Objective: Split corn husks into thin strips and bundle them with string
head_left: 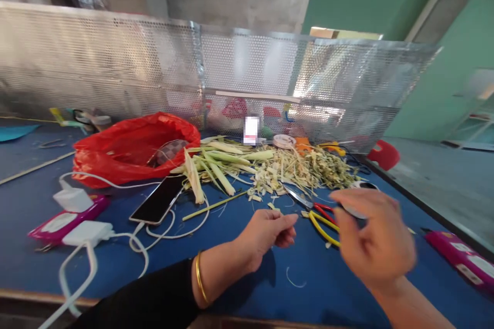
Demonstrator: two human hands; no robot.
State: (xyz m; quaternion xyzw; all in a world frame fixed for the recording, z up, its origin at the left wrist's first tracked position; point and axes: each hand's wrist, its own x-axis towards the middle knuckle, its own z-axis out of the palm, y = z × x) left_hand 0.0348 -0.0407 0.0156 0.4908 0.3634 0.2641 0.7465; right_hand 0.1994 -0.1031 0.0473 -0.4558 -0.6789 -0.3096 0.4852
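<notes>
My left hand [268,234], with a gold bangle at the wrist, is held low over the blue table. Its fingers are curled and the thumb presses against them; whatever it may pinch is too small to make out. To the right, my right hand [376,236] is raised and blurred, its thumb and forefinger drawn together; anything between them cannot be made out. Scissors [322,218] with red and yellow handles lie between the hands, partly behind the right one. Beyond them is a pile of plant scraps [289,169], with pale green husk-like leaves [226,159] at its left.
A red plastic bag [116,146] stands open at the left. Near it lie a phone [160,200], white cables and chargers [88,233], and a purple packet [54,223]. Another purple packet [461,257] is at the right edge. A perforated metal screen [247,61] borders the table's back.
</notes>
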